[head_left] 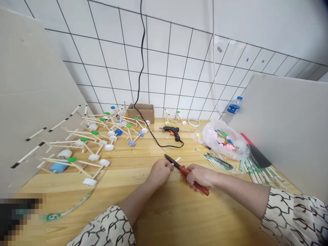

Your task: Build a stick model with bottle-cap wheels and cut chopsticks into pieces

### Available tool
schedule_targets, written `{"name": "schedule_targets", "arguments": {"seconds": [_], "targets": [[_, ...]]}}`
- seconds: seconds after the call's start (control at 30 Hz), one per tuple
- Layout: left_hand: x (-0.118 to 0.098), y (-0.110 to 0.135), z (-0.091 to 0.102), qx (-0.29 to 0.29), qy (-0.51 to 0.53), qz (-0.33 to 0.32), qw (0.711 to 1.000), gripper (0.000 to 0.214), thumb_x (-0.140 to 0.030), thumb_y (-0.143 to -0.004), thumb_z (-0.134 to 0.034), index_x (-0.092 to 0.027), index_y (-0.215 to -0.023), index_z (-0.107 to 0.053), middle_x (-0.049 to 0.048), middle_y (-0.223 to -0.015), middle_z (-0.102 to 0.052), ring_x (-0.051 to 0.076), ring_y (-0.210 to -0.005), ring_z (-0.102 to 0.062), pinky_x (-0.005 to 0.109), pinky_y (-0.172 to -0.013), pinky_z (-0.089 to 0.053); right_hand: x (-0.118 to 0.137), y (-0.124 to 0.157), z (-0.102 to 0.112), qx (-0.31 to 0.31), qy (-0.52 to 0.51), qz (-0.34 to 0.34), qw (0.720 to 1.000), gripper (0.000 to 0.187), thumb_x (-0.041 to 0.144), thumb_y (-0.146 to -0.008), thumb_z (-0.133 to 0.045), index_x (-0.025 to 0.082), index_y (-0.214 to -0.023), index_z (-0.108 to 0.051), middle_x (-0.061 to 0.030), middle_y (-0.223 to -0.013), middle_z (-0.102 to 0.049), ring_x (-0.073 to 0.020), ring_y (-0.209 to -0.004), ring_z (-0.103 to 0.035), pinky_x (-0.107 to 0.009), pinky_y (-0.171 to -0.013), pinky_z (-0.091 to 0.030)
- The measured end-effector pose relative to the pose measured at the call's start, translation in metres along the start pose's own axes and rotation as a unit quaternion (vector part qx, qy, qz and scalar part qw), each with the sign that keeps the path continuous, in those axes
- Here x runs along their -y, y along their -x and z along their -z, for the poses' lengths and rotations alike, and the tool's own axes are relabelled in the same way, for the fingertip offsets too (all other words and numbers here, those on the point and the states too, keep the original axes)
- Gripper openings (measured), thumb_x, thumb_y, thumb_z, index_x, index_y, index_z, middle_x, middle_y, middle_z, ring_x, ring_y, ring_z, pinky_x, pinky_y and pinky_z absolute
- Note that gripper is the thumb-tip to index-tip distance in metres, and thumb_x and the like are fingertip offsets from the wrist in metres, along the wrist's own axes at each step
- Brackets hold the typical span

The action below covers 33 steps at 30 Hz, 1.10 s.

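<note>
My left hand (161, 173) is closed in a pinch in the middle of the table, gripping a short white stick (178, 159) whose end pokes out past the dark tip of a tool. My right hand (201, 176) is wrapped round that red-handled tool (183, 170), which points up and left. Its dark, narrow tip crosses close to the stick beside my left fingertips. Whether the tool is a knife or long-nosed pliers I cannot tell, nor whether it touches the stick. Beyond both hands lies a black glue gun (173, 131) with an orange trigger.
Several stick-built cars (84, 164) with bottle-cap wheels crowd the left side. A cardboard box (141, 113) stands at the back. On the right are a plastic bag (241, 146) of caps, a utility knife (220, 160), wrapped sticks (263, 174) and a water bottle (233, 108).
</note>
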State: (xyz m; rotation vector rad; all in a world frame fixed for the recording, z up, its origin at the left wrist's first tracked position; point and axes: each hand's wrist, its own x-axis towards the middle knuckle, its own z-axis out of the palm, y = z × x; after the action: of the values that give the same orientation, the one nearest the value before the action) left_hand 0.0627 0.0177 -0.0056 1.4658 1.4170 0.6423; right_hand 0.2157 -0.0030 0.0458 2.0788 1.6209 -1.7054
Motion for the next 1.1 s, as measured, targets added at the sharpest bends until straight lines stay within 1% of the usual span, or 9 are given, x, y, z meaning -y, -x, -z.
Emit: {"name": "schedule_targets", "arguments": {"seconds": [0.2, 0.33, 0.57, 0.73, 0.97, 1.1], "targets": [[0.0004, -0.0039, 0.0013, -0.001, -0.051, -0.022, 0.998, 0.022, -0.018, -0.071, -0.047, -0.016, -0.052, -0.057, -0.0032, -0.044, -0.043, 0.013, -0.047, -0.040, 0.024, -0.049, -0.025, 0.0014, -0.0018, -0.0002, -0.003, 0.005, -0.009, 1.000, 0.014, 0.009, -0.042, -0.043, 0.018, -0.052, -0.042, 0.0032, -0.035, -0.044, -0.0113, -0.029, -0.041, -0.020, -0.028, -0.032], [0.0005, -0.0051, 0.0017, 0.004, -0.070, -0.033, 0.997, 0.021, -0.015, -0.070, -0.047, -0.016, -0.051, -0.056, -0.0028, -0.046, -0.044, 0.014, -0.050, -0.041, 0.024, -0.050, -0.025, 0.0012, -0.0021, -0.0002, -0.004, 0.006, -0.004, 1.000, 0.014, 0.008, -0.041, -0.042, 0.018, -0.051, -0.042, 0.0033, -0.035, -0.044, -0.0115, -0.029, -0.041, -0.020, -0.027, -0.032], [0.0016, -0.0056, 0.0021, 0.004, -0.089, -0.030, 0.996, 0.021, -0.015, -0.071, -0.047, -0.016, -0.052, -0.057, -0.0015, -0.048, -0.045, 0.014, -0.052, -0.042, 0.023, -0.050, -0.026, -0.0009, -0.0058, -0.0017, -0.011, 0.013, 0.010, 1.000, 0.012, 0.007, -0.041, -0.041, 0.018, -0.046, -0.042, 0.0038, -0.031, -0.041, -0.0120, -0.027, -0.041, -0.020, -0.027, -0.030], [0.0012, -0.0055, 0.0025, 0.002, -0.097, -0.032, 0.995, 0.024, -0.016, -0.072, -0.047, -0.016, -0.050, -0.057, -0.0021, -0.045, -0.043, 0.014, -0.050, -0.041, 0.023, -0.050, -0.025, 0.0011, -0.0047, -0.0023, -0.010, 0.015, 0.009, 1.000, 0.012, 0.006, -0.041, -0.041, 0.018, -0.044, -0.040, 0.0040, -0.031, -0.040, -0.0117, -0.027, -0.040, -0.020, -0.027, -0.030], [0.0025, -0.0064, 0.0028, -0.002, -0.112, -0.041, 0.993, 0.021, -0.015, -0.072, -0.048, -0.015, -0.054, -0.059, 0.0004, -0.051, -0.052, 0.014, -0.053, -0.045, 0.023, -0.051, -0.026, 0.0002, -0.0056, -0.0034, -0.019, 0.018, 0.007, 1.000, 0.013, 0.006, -0.041, -0.041, 0.019, -0.044, -0.040, 0.0054, -0.027, -0.035, -0.0131, -0.024, -0.039, -0.020, -0.024, -0.027], [0.0010, -0.0054, 0.0039, 0.001, -0.120, -0.043, 0.992, 0.022, -0.016, -0.073, -0.047, -0.016, -0.053, -0.057, 0.0008, -0.052, -0.051, 0.015, -0.054, -0.045, 0.024, -0.051, -0.026, 0.0001, -0.0063, -0.0031, -0.023, 0.027, -0.002, 0.999, 0.013, 0.007, -0.042, -0.042, 0.019, -0.046, -0.042, 0.0061, -0.024, -0.033, -0.0131, -0.022, -0.036, -0.020, -0.023, -0.026]]}}
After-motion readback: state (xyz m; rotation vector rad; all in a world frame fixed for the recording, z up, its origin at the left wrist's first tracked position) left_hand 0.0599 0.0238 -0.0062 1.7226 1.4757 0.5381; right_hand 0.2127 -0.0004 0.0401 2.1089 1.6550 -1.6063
